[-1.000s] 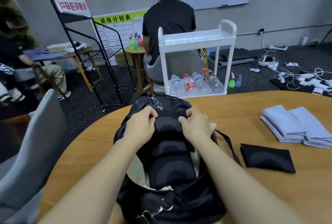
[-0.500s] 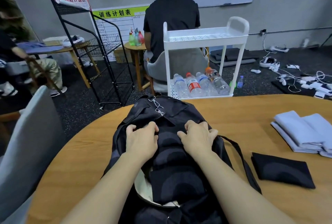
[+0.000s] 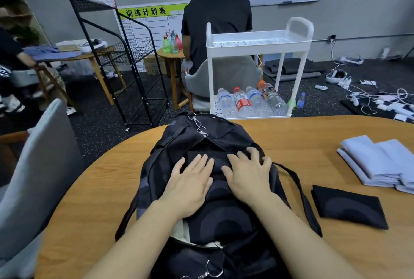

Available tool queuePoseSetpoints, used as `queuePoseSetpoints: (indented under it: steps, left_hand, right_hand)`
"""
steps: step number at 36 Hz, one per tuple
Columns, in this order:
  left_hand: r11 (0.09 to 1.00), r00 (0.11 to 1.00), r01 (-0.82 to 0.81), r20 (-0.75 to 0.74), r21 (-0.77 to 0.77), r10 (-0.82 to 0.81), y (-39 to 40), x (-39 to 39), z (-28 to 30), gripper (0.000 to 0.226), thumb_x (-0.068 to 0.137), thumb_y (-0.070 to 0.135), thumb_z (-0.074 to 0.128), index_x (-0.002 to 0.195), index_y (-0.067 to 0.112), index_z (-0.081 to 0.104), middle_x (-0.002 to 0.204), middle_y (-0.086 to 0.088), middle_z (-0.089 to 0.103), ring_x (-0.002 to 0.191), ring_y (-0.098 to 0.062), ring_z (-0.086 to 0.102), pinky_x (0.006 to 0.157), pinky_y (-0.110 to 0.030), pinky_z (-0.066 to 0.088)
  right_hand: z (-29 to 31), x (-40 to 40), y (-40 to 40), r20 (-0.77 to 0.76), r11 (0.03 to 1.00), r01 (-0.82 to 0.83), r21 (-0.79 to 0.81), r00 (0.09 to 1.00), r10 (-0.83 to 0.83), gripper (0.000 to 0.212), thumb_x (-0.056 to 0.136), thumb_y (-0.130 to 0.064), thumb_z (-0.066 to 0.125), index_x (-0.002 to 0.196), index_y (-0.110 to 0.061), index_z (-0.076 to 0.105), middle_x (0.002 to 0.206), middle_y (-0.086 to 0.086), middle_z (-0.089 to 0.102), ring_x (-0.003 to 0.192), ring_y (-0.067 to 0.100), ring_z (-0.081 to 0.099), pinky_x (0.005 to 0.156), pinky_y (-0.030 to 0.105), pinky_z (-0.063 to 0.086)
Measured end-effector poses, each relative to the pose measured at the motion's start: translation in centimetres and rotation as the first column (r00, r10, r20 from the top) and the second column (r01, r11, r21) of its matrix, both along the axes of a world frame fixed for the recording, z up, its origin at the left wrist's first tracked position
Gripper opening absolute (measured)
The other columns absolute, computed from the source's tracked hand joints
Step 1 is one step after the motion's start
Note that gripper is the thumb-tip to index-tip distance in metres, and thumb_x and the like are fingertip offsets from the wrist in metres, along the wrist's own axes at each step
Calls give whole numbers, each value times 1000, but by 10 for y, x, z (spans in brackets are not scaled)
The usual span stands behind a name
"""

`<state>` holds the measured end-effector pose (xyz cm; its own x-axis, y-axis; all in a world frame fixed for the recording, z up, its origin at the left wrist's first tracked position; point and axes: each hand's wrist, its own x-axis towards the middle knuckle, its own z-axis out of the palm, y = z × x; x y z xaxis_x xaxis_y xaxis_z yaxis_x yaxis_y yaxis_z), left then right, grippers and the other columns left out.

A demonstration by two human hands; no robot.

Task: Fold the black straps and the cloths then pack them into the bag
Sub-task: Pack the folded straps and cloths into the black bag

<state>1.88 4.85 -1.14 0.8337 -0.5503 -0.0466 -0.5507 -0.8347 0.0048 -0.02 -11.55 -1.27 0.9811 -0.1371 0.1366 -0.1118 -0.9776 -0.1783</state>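
Observation:
A black bag (image 3: 195, 135) lies open on the round wooden table (image 3: 94, 202) in front of me. Inside its opening sits a folded black patterned cloth (image 3: 221, 218) over a pale lining. My left hand (image 3: 190, 185) lies flat on that cloth with straight fingers. My right hand (image 3: 247, 174) presses flat beside it, fingers spread toward the bag's right rim. The bag's black strap (image 3: 300, 196) trails to the right. Another folded black cloth (image 3: 348, 209) lies on the table at the right. Folded pale grey cloths (image 3: 378, 162) are stacked beyond it.
A grey chair (image 3: 33, 178) stands at the table's left edge. A white cart (image 3: 257, 41) with water bottles stands just behind the table. A person in black sits with their back to me behind the cart. A black wire rack (image 3: 125, 59) stands to the left.
Both hands went from curled fingers gripping the bag's far edge to lying flat with straight fingers on the cloth inside. The view moved closer to the bag.

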Motion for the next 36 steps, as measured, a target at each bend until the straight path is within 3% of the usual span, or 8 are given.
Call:
queuePoseSetpoints:
  steps: [3, 5, 9, 16, 21, 24, 28, 36]
  left_hand:
    - [999, 1000, 13, 10, 33, -13, 2, -1, -4, 93, 71, 52, -25, 157, 26, 1, 165, 6, 0, 150, -9, -8, 119, -41, -9]
    - [999, 1000, 11, -2, 41, -11, 1, -3, -2, 91, 73, 52, -24, 157, 27, 0, 165, 6, -1, 150, -9, -8, 119, -44, -10]
    - [998, 999, -13, -36, 63, 15, -1, -3, 4, 55, 105, 43, 7, 157, 27, -1, 165, 5, -3, 151, -10, -7, 120, -47, -9]
    - [998, 994, -29, 104, -54, 35, -2, 8, 29, 61, 98, 38, 5, 154, 27, 24, 163, 7, 18, 150, -9, 9, 118, -37, -4]
    - [1000, 979, -3, 202, 23, -2, -4, 29, 52, 50, 102, 15, 31, 151, 23, 32, 162, 7, 21, 150, -12, 6, 116, -38, -12]
    - [987, 980, 16, 193, 160, -47, -8, 38, 59, 52, 98, 12, 35, 149, 22, 35, 159, 7, 25, 151, -14, 2, 117, -47, -12]
    - [943, 974, -2, 215, 334, -73, -9, 50, 64, 52, 97, 13, 35, 149, 21, 38, 162, 7, 18, 151, -22, -12, 112, -59, -19]
    - [884, 948, -62, 304, 463, -93, -12, 56, 57, 55, 99, 19, 29, 154, 13, 24, 165, -2, -5, 147, -33, -25, 107, -63, -23]
  right_hand:
    - [0, 6, -3, -130, 999, 2, -35, 992, -7, 58, 101, -52, 24, 152, -23, 26, 162, 9, 10, 148, 32, -13, 111, 58, 1]
    - [1, 10, -4, -183, 1000, 2, -24, 983, -6, 65, 100, -57, 19, 155, -22, 19, 164, 10, 1, 146, 33, -24, 112, 60, -6]
    - [2, 14, -6, -210, 999, 46, 25, 977, -40, 75, 96, -65, 7, 156, -20, 17, 163, 13, -8, 142, 32, -33, 110, 60, -16]
    - [15, 14, -10, -127, 996, 27, 87, 992, -15, 74, 98, -61, 6, 129, -20, 60, 163, 12, -3, 144, 28, -30, 111, 58, -17]
    - [20, 24, -12, -138, 999, -15, 50, 990, 22, 74, 101, -56, 7, 119, -15, 66, 158, 8, 23, 147, 28, -18, 111, 58, -16]
    - [19, 30, -10, -126, 1000, 18, -6, 992, -18, 70, 102, -53, 11, 132, -8, 53, 149, 6, 34, 148, 28, -6, 113, 59, -12]
    - [21, 29, -9, -17, 993, 82, -88, 996, -84, 63, 102, -47, 18, 143, -2, 31, 148, 8, 25, 145, 29, 2, 113, 59, -9]
    - [23, 20, -1, -50, 984, 88, -153, 994, -96, 73, 102, -48, 18, 153, 1, 2, 161, 15, -3, 147, 32, -14, 112, 59, -14]
